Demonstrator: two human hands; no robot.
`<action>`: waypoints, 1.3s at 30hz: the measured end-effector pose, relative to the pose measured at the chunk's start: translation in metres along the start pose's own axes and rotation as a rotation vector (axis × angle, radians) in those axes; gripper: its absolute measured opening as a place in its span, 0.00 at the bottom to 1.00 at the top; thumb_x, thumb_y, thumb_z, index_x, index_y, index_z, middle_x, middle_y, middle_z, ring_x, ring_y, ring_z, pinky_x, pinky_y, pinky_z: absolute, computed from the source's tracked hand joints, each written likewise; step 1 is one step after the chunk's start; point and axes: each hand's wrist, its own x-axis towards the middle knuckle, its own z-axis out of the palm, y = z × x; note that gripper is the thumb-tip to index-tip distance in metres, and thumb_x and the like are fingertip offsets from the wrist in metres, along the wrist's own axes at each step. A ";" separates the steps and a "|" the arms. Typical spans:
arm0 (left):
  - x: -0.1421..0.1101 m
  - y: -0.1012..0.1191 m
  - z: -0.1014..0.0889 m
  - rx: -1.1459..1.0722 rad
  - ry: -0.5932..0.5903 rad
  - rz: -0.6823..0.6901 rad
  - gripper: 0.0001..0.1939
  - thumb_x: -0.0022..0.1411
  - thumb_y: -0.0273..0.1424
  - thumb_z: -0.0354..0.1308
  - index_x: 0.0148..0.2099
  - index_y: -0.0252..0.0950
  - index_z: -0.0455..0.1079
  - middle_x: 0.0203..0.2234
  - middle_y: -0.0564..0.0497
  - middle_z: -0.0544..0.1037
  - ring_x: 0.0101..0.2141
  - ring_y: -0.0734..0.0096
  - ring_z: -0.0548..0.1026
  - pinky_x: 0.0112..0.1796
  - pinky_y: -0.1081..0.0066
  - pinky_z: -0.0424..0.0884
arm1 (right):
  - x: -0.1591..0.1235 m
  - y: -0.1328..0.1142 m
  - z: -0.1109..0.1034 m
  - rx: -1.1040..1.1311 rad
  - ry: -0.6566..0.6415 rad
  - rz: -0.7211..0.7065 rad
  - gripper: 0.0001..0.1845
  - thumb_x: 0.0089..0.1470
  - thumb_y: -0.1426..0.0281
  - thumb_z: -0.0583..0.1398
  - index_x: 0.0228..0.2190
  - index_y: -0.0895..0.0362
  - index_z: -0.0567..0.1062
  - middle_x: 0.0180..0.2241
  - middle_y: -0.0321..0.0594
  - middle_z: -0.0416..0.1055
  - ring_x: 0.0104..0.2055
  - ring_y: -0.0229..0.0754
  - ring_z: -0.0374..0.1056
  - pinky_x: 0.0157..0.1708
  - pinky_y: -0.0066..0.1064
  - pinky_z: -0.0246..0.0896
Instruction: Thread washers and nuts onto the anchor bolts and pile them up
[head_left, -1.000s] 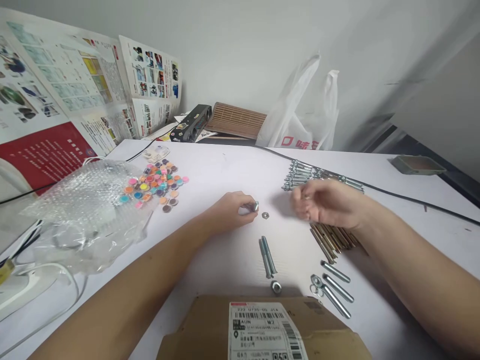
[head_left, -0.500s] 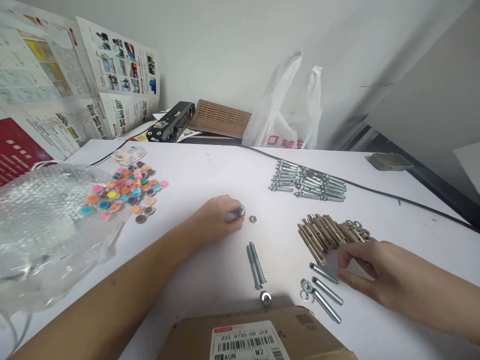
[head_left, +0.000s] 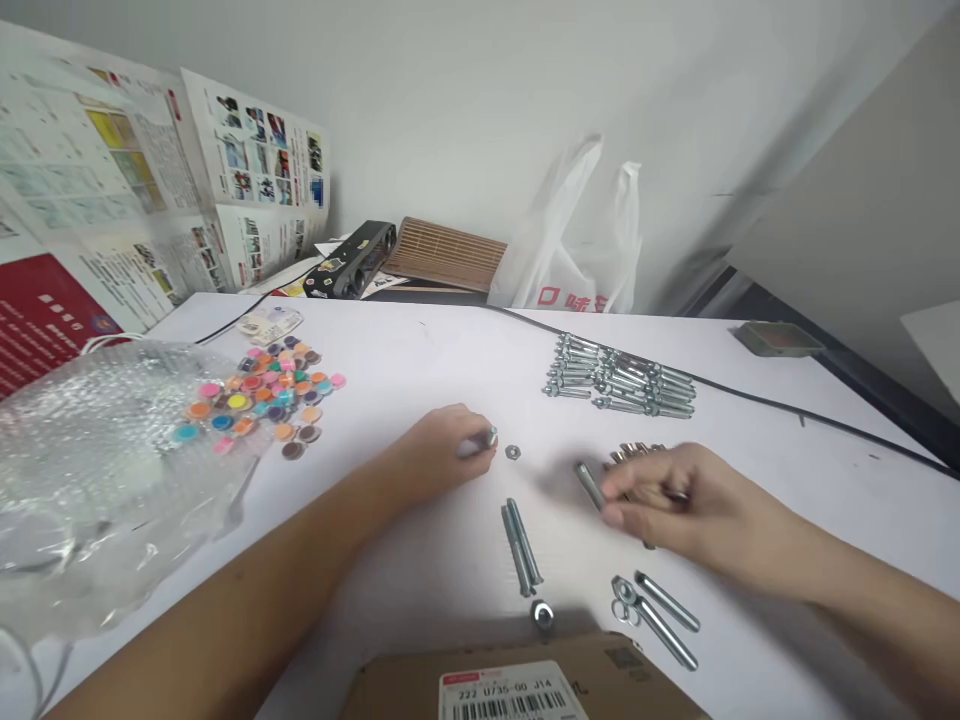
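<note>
My left hand (head_left: 439, 450) is closed around a silver bolt (head_left: 492, 437); only its end shows past the fingertips. Just right of it a small hex nut (head_left: 512, 452) lies on the table. A silver metal sleeve (head_left: 589, 485) is pinched between the thumb and fingers of my right hand (head_left: 694, 500), raised and tilted. That hand covers most of the gold-coloured sleeves (head_left: 634, 449). Two long bolts (head_left: 524, 545) lie between my hands, with a larger nut (head_left: 542, 614) below. Two more silver sleeves (head_left: 667, 620), a nut (head_left: 622, 590) and thin washers (head_left: 625, 612) lie at lower right.
Assembled expansion bolts (head_left: 622, 378) lie in rows at back right, near a black cable (head_left: 750, 398). A cardboard box (head_left: 405, 690) stands at the front edge. Left are a clear plastic bag (head_left: 112, 480) and colourful small pots (head_left: 262, 400). A white carrier bag (head_left: 570, 250) stands behind.
My right hand has picked up the upper of the three silver sleeves and moved left and up with it. The left hand keeps its grip on the bolt, nearly in place.
</note>
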 end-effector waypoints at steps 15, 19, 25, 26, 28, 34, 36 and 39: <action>0.000 0.001 -0.003 -0.071 -0.021 0.045 0.06 0.61 0.29 0.55 0.38 0.34 0.73 0.32 0.49 0.78 0.35 0.67 0.74 0.39 0.70 0.68 | 0.089 -0.012 0.052 0.295 0.153 -0.246 0.17 0.52 0.59 0.64 0.40 0.56 0.81 0.17 0.31 0.57 0.23 0.33 0.48 0.24 0.28 0.47; 0.000 0.003 -0.003 -0.059 -0.003 0.043 0.05 0.60 0.29 0.56 0.37 0.34 0.73 0.31 0.50 0.78 0.34 0.69 0.74 0.38 0.71 0.68 | 0.091 -0.005 0.053 0.241 0.153 -0.252 0.20 0.53 0.57 0.62 0.42 0.58 0.81 0.18 0.30 0.51 0.22 0.32 0.42 0.22 0.27 0.39; -0.003 0.003 -0.001 -0.019 0.013 0.054 0.04 0.59 0.29 0.56 0.34 0.34 0.71 0.29 0.51 0.76 0.32 0.71 0.73 0.37 0.71 0.67 | 0.080 -0.013 0.029 -0.008 0.165 -0.226 0.22 0.54 0.54 0.60 0.43 0.58 0.78 0.16 0.28 0.47 0.20 0.32 0.43 0.20 0.27 0.40; -0.003 0.002 -0.001 -0.021 0.007 0.058 0.04 0.59 0.29 0.56 0.35 0.35 0.71 0.29 0.51 0.76 0.33 0.71 0.73 0.37 0.71 0.67 | 0.075 -0.016 0.022 -0.069 0.135 -0.224 0.21 0.56 0.54 0.59 0.39 0.58 0.79 0.17 0.29 0.49 0.20 0.32 0.44 0.20 0.28 0.41; -0.003 0.002 -0.001 -0.027 -0.009 0.060 0.05 0.60 0.29 0.55 0.36 0.35 0.71 0.30 0.51 0.77 0.35 0.70 0.73 0.39 0.70 0.67 | 0.062 -0.023 0.008 -0.202 0.001 -0.209 0.20 0.58 0.54 0.56 0.30 0.57 0.77 0.17 0.31 0.51 0.20 0.32 0.46 0.20 0.27 0.43; -0.003 0.004 -0.003 -0.075 -0.038 0.009 0.06 0.58 0.28 0.56 0.38 0.36 0.71 0.33 0.53 0.78 0.37 0.70 0.73 0.41 0.69 0.68 | 0.028 -0.031 0.001 -0.489 -0.309 -0.116 0.21 0.61 0.55 0.52 0.26 0.56 0.72 0.17 0.32 0.55 0.20 0.33 0.49 0.20 0.29 0.43; -0.004 0.004 -0.002 -0.110 -0.024 -0.012 0.10 0.57 0.28 0.58 0.43 0.37 0.71 0.36 0.53 0.78 0.37 0.71 0.74 0.43 0.69 0.68 | 0.026 -0.032 0.005 -0.497 -0.328 -0.128 0.19 0.61 0.60 0.52 0.24 0.57 0.69 0.18 0.32 0.55 0.21 0.33 0.49 0.21 0.29 0.44; -0.004 0.006 -0.003 -0.182 -0.018 -0.041 0.14 0.56 0.29 0.59 0.47 0.37 0.71 0.38 0.51 0.78 0.38 0.72 0.75 0.45 0.70 0.68 | 0.029 -0.031 0.004 -0.349 -0.359 -0.111 0.15 0.60 0.65 0.52 0.24 0.56 0.69 0.19 0.33 0.55 0.22 0.34 0.50 0.21 0.29 0.47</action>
